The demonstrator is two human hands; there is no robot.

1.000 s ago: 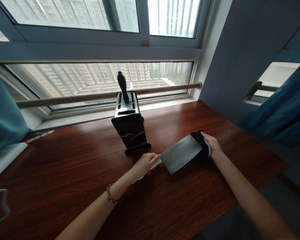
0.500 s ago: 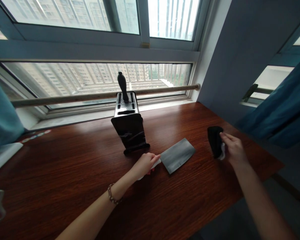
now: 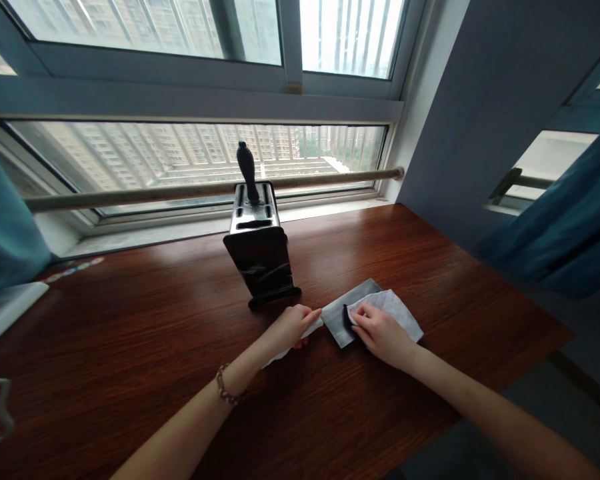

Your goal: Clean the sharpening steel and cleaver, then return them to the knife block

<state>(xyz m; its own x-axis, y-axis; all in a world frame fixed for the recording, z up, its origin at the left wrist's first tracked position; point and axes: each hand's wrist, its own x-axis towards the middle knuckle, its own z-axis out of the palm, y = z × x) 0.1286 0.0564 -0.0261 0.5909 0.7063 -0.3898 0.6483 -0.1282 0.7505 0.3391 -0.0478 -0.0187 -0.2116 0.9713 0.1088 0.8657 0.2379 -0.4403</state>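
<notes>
Moved since half a second ago: right hand [image 3: 380, 333], then lifted off to the right with the cloth [image 3: 397, 310] bunched dark in its fingers, now back down on the cleaver [image 3: 336, 317]. Cloth no longer bunched but spread out, pale side up, over the far right part of the blade and onto the table [image 3: 130, 320] beyond it. Right hand palm down, fingers bent over the near edge of the cloth, a dark fold caught under the fingertips and pressed against the steel. Left hand [image 3: 290, 328] unmoved, curled closed over the handle end of the cleaver, knuckles up, a strip of white paper [image 3: 311, 329] showing beneath the fingers; handle itself hidden. Cleaver flat on the table, blade pointing away to the right, only its left part bare and grey between the two hands. Beaded bracelet [image 3: 224, 393] on the left wrist. Just behind the left hand, close but apart, a dark block [image 3: 260, 260] standing upright, one black handle [image 3: 246, 167] sticking up from a slot on top. Behind that, a rail [image 3: 155, 195] across the window. Blue curtain [image 3: 570, 227] at far right, well clear of the hands.
</notes>
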